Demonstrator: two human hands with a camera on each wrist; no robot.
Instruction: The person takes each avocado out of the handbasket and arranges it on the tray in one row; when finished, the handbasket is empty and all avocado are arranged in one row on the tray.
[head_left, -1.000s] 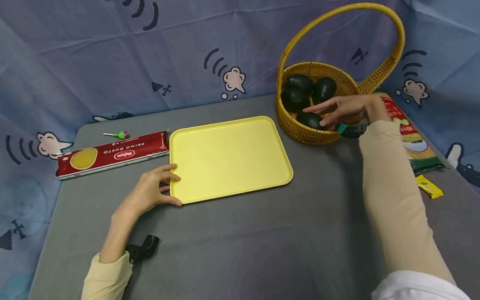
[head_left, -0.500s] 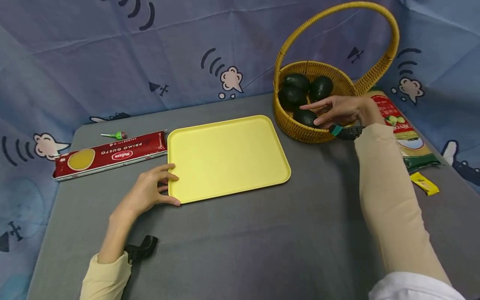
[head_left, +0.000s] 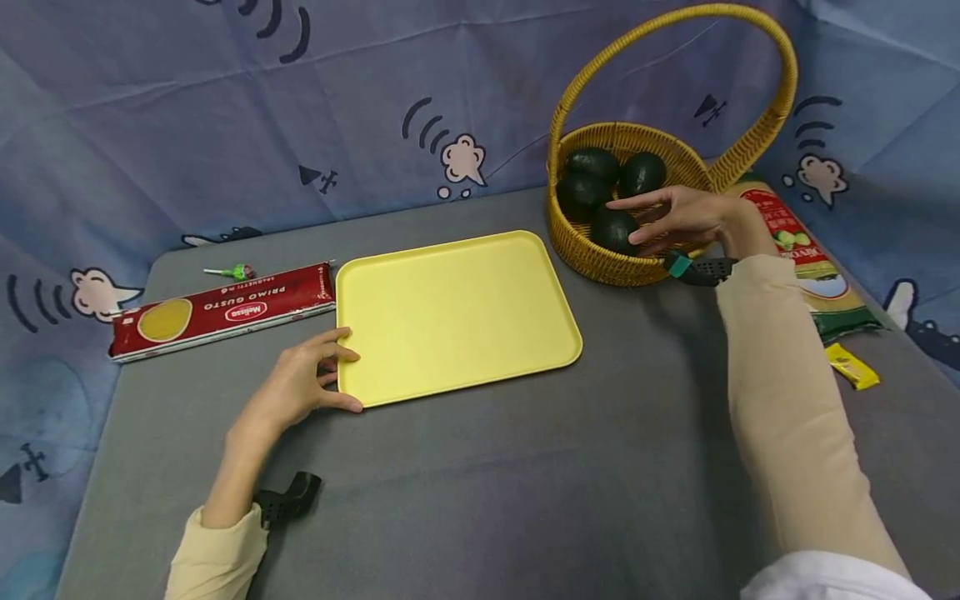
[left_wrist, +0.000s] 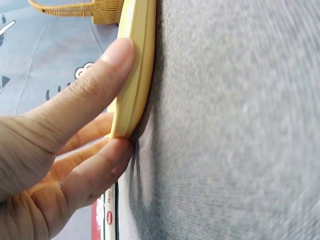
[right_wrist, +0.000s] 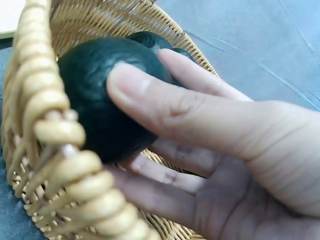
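My right hand (head_left: pixel 678 218) reaches into a yellow wicker basket (head_left: pixel 600 265) and grips a dark green avocado (head_left: pixel 613 232). In the right wrist view the thumb presses the near side of that avocado (right_wrist: pixel 107 110), with fingers curled beneath and behind it. Several other avocados (head_left: pixel 588 193) lie behind it in the basket. My left hand (head_left: pixel 296 383) holds the near left corner of a yellow rectangular tray (head_left: pixel 457 317). The left wrist view has the thumb against one outer side of the tray (left_wrist: pixel 132 95) and the fingers at its corner.
Left of the tray lies a red spaghetti pack (head_left: pixel 225 310), with a green-wrapped lollipop (head_left: pixel 238 272) behind it. A red and green food bag (head_left: pixel 813 275) and a small yellow packet (head_left: pixel 852 367) lie at right. The basket's tall handle (head_left: pixel 783 92) arches up.
The held avocado has turned and risen slightly within the basket, along with my right hand. My left hand stays at the tray's corner. The head view has shifted a little.
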